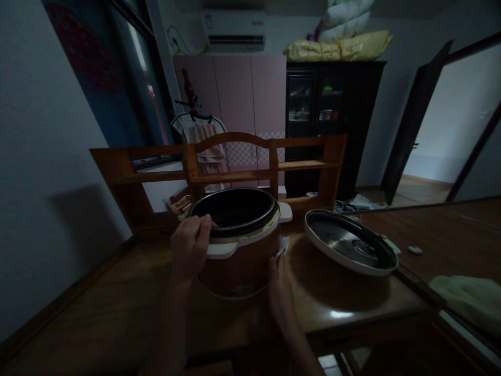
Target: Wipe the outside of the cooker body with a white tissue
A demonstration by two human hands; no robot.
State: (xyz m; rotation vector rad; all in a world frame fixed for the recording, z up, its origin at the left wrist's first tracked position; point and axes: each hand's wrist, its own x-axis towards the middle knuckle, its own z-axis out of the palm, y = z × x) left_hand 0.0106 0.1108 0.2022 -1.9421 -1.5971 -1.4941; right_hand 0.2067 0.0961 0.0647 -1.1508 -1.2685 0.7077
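An electric pressure cooker (235, 269) with a brown body and white handles stands without its lid on the wooden desk. The dark inner pot (238, 206) sits inside it. My left hand (191, 243) is closed over the near left part of the rim, above a white handle. Low on the cooker's right side, my right hand (281, 284) presses a crumpled white tissue or cloth (282, 246) against the body; its fingers partly hide it. Right of the cooker, the round lid (350, 243) lies with its metal inside up.
A wooden shelf rack (235, 176) runs along the back of the desk (117, 297). A brown bed-like surface (450, 230) adjoins on the right, with a small white object (415, 250) and a pale cloth (469, 300). A wall borders the left.
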